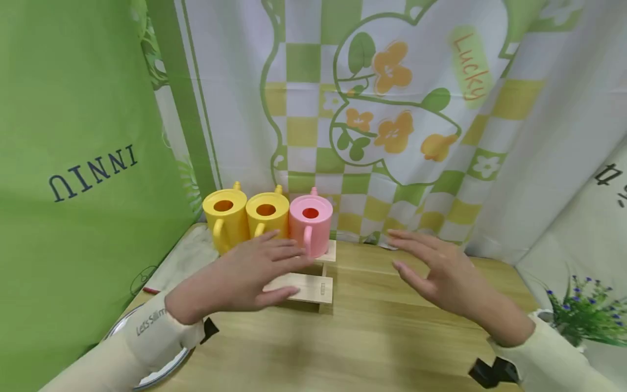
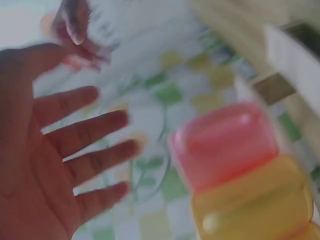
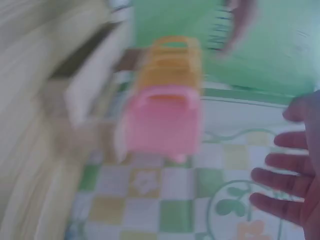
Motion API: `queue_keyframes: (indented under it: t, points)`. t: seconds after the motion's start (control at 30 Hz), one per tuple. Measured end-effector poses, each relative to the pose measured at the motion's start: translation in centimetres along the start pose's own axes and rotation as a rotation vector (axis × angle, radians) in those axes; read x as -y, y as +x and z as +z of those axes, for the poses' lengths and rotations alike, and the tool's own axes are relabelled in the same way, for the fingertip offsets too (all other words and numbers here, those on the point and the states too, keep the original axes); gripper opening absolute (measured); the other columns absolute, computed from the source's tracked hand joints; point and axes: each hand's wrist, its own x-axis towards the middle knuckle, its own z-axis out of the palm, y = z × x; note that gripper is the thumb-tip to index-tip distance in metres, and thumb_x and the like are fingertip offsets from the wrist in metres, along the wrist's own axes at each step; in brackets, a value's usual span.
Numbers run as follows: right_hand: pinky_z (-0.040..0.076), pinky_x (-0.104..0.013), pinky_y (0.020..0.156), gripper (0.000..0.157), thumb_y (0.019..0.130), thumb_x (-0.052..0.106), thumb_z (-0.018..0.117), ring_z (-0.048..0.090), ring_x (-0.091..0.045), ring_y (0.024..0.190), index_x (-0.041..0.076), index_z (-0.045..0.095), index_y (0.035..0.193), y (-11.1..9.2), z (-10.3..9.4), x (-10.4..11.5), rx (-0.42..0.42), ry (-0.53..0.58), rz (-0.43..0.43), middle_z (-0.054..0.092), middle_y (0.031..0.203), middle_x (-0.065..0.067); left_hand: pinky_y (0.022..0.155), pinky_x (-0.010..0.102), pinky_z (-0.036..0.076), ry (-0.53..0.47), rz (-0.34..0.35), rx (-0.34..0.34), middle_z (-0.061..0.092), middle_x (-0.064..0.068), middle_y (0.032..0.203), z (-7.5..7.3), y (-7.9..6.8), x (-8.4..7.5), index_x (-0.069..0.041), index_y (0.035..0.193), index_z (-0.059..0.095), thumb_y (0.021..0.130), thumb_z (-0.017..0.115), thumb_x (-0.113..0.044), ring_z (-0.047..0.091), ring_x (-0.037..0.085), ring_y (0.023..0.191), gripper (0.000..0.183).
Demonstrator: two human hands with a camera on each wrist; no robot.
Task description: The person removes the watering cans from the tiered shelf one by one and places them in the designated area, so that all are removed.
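Observation:
Three toy watering cans stand side by side at the back left of the table in the head view: a yellow one (image 1: pixel 226 223), a second yellow one (image 1: pixel 266 213) and a pink one (image 1: pixel 318 231). They rest on a light wooden stepped rack (image 1: pixel 306 286). My left hand (image 1: pixel 245 272) hovers in front of the cans with fingers spread, hiding part of the rack. Over the right part of the table my right hand (image 1: pixel 441 272) is held up, fingers extended and nothing in them. Both wrist views are blurred; the pink can (image 3: pixel 162 125) shows apart from the right hand (image 3: pixel 287 170).
A patterned curtain (image 1: pixel 303 125) hangs behind the table (image 1: pixel 382 337), and a green cloth (image 1: pixel 88 218) covers the left side. A white plate with a dark rim (image 1: pixel 183 356) lies under the left sleeve. Purple flowers (image 1: pixel 583 310) stand at the right edge.

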Motion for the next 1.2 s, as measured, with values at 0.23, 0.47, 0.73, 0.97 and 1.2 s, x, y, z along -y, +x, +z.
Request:
queue_keyframes:
  t: [0.23, 0.47, 0.73, 0.97, 1.2]
  points:
    - [0.053, -0.013, 0.06, 0.022, 0.085, -0.003, 0.071, 0.071, -0.011, 0.072, 0.008, 0.075, 0.104, 2.1, 2.4, 0.6, -0.172, 0.223, 0.237, 0.077, 0.09, -0.003, 0.079, 0.038, 0.059, -0.07, -0.445, -0.322, 0.076, 0.002, 0.111, 1.4, -5.7, 0.5, -0.013, 0.119, 0.072, 0.091, 0.071, -0.019, 0.072, 0.018, 0.095, 0.029]
    - [0.055, -0.018, 0.062, 0.01, 0.094, 0.009, 0.068, 0.07, -0.011, 0.068, 0.006, 0.075, 0.1, 2.6, 7.0, 0.3, -0.079, 0.355, 0.532, 0.076, 0.081, -0.006, 0.08, 0.049, 0.058, -0.263, -1.027, -0.341, 0.074, 0.021, 0.107, 7.5, -9.1, 2.9, 0.002, 0.122, 0.066, 0.096, 0.058, -0.017, 0.072, 0.036, 0.096, 0.034]
    - [0.056, -0.023, 0.068, 0.018, 0.094, 0.015, 0.07, 0.069, -0.019, 0.081, 0.004, 0.072, 0.108, 3.1, 11.2, 1.6, 0.059, 0.481, 0.628, 0.074, 0.092, -0.009, 0.079, 0.054, 0.054, -0.249, -1.209, -0.026, 0.07, 0.029, 0.095, 11.5, -10.3, 7.6, 0.013, 0.107, 0.064, 0.094, 0.057, -0.026, 0.066, 0.047, 0.092, 0.042]
    - [0.057, -0.027, 0.068, 0.036, 0.094, 0.022, 0.071, 0.07, -0.024, 0.087, 0.0, 0.066, 0.122, 4.6, 13.0, 2.3, 0.127, 0.563, 0.663, 0.072, 0.101, -0.013, 0.056, 0.039, 0.044, -0.26, -1.276, 0.042, 0.059, 0.016, 0.069, 12.3, -10.7, 9.1, -0.002, 0.071, 0.055, 0.093, 0.064, -0.035, 0.055, 0.029, 0.065, 0.041]
    - [0.06, -0.037, 0.08, 0.031, 0.09, 0.02, 0.076, 0.072, -0.028, 0.096, 0.001, 0.071, 0.114, 5.7, 14.3, 3.4, 0.09, 0.596, 0.663, 0.076, 0.107, -0.014, 0.053, 0.033, 0.04, -0.242, -1.253, -0.008, 0.053, 0.008, 0.063, 12.7, -10.1, 9.5, -0.007, 0.066, 0.052, 0.089, 0.073, -0.034, 0.051, 0.025, 0.061, 0.041]
